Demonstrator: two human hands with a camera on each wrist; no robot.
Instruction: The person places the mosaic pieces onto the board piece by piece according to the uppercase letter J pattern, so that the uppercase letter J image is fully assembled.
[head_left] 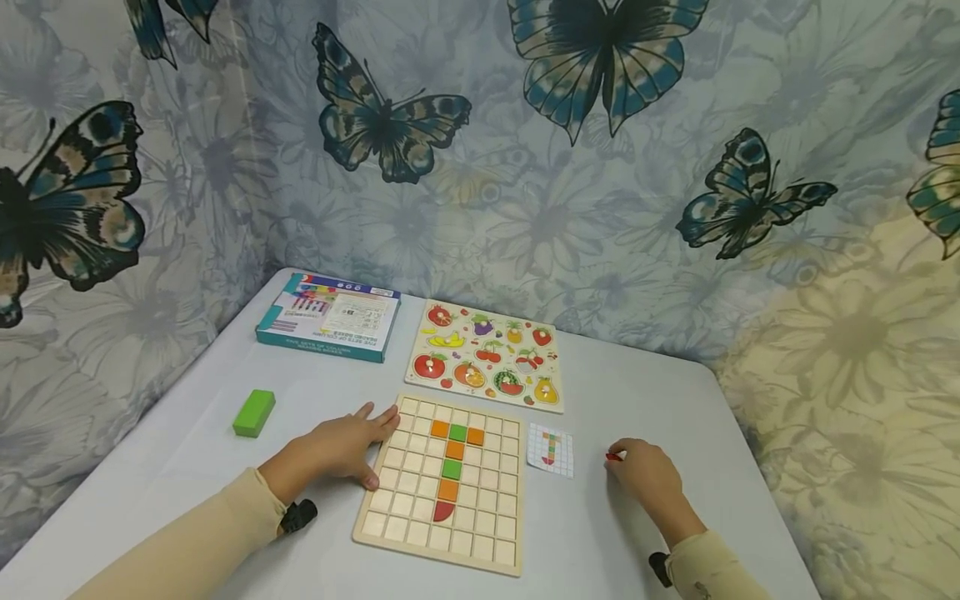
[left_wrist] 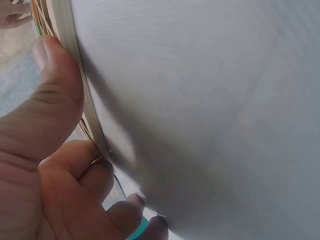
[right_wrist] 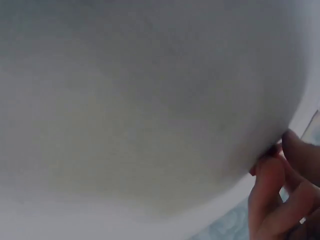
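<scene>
A wooden grid board (head_left: 487, 533) lies on the table with orange and green square tiles and a red quarter-round tile (head_left: 444, 511) set in its cells in a T-like shape. My left hand (head_left: 341, 446) rests at the board's left edge, fingers spread; its thumb (left_wrist: 62, 95) touches the rim in the left wrist view. To the right of the board, my right hand (head_left: 648, 479) pinches a small red tile (head_left: 615, 456) between thumb and fingers, close over the table. Its exact shape is mostly hidden by the fingers. Between board and right hand lies a pattern card (head_left: 551, 450) with a similar coloured figure.
Behind the board sits a fruit puzzle board (head_left: 483, 354). A flat teal and white box (head_left: 330, 317) lies at the back left, and a green block (head_left: 254, 413) is on the table left of my left hand. A butterfly-patterned curtain (head_left: 480, 208) hangs behind the table.
</scene>
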